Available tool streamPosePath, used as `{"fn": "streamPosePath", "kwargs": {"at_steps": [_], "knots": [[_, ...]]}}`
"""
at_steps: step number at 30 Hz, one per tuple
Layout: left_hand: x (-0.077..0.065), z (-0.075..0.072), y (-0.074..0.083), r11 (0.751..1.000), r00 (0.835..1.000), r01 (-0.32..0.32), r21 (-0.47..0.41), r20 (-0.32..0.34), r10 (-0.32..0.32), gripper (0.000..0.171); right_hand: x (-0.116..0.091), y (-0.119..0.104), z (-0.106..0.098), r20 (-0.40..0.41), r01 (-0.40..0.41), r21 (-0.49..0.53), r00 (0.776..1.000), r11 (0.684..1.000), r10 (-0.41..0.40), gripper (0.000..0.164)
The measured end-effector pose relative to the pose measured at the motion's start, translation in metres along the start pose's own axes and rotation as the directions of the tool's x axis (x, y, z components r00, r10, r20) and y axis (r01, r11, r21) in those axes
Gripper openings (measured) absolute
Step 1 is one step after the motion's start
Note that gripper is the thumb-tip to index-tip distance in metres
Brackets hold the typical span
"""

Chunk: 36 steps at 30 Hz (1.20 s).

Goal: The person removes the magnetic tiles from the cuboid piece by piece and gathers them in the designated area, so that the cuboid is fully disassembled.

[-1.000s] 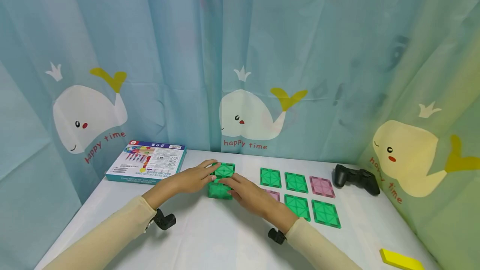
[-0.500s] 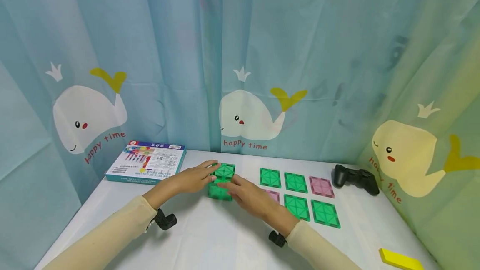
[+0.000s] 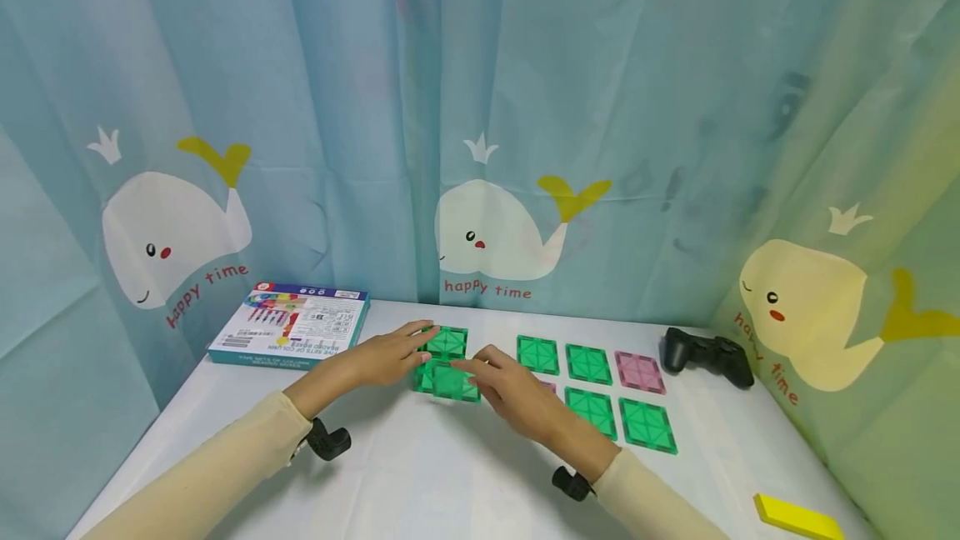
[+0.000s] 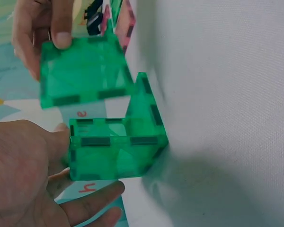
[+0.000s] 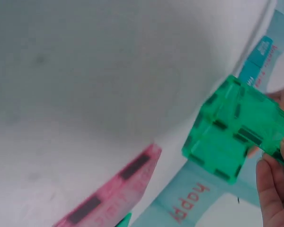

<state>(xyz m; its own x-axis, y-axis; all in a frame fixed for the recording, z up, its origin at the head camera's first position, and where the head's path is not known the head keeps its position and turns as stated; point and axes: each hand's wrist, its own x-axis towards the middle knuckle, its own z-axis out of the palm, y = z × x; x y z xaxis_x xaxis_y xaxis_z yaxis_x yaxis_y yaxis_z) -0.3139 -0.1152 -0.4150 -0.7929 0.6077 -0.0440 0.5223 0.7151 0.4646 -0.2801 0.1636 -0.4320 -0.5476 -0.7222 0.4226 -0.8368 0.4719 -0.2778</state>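
Green see-through square magnetic tiles form a small box-like structure [image 3: 446, 342] on the white table. My left hand [image 3: 386, 359] lies at its left side; in the left wrist view its fingers [image 4: 92, 203] are spread and fairly straight, with fingertips at the structure's side. My right hand [image 3: 510, 386] pinches one more green magnetic tile [image 4: 85, 71] by its edge between thumb and fingers. That tile is held up, tilted, just beside the structure's near right side. A gap separates the two in the left wrist view. The structure's far side is hidden.
Several flat tiles lie to the right, green [image 3: 588, 365] and pink [image 3: 640, 372], one pink tile [image 5: 111, 189] partly behind my right arm. A black game controller [image 3: 707, 357], a yellow block [image 3: 798, 517] and a boxed toy [image 3: 292, 325] stand around. A curtain [image 3: 337, 148] hangs behind.
My right hand has drawn slightly to the right and back from the structure, and the pinched tile now shows apart from it. The left hand has stayed in place.
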Motion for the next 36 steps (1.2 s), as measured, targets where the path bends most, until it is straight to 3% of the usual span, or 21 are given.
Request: {"fn": "streamPosePath", "kwargs": {"at_steps": [8, 14, 21, 26, 32, 34, 36], "knots": [[0.001, 0.001, 0.001, 1.0, 1.0, -0.004, 0.017, 0.003, 0.004, 0.056, -0.042, 0.019, -0.032, -0.155, 0.002, 0.054, 0.988, 0.999, 0.007, 0.049], [0.002, 0.002, 0.004, 1.0, 1.0, -0.02, 0.011, -0.001, 0.02, 0.055, -0.096, 0.025, -0.074, -0.145, -0.166, 0.042, 0.975, 0.985, 0.17, 0.051], [-0.001, 0.0, 0.004, 1.0, 1.0, 0.016, -0.018, 0.0, -0.016, 0.056, -0.162, 0.036, -0.115, -0.103, -0.332, 0.105, 0.934, 0.937, 0.343, 0.042], [-0.003, -0.001, 0.001, 0.999, 1.0, 0.016, -0.037, -0.005, -0.017, 0.057, -0.201, 0.05, -0.132, 0.028, -0.422, 0.242, 0.903, 0.874, 0.428, 0.033], [-0.003, -0.002, 0.003, 0.999, 1.0, 0.009, -0.047, -0.017, -0.01, 0.057, -0.226, 0.059, -0.136, 0.201, -0.445, 0.375, 0.895, 0.813, 0.397, 0.034], [-0.003, -0.001, 0.003, 0.999, 1.0, 0.007, -0.049, -0.018, -0.008, 0.056, -0.23, 0.061, -0.137, 0.291, -0.503, 0.413, 0.863, 0.759, 0.414, 0.032], [-0.002, -0.001, 0.003, 0.999, 1.0, 0.003, -0.051, -0.019, -0.004, 0.056, -0.232, 0.064, -0.139, 0.391, -0.594, 0.435, 0.801, 0.676, 0.453, 0.032]]}}
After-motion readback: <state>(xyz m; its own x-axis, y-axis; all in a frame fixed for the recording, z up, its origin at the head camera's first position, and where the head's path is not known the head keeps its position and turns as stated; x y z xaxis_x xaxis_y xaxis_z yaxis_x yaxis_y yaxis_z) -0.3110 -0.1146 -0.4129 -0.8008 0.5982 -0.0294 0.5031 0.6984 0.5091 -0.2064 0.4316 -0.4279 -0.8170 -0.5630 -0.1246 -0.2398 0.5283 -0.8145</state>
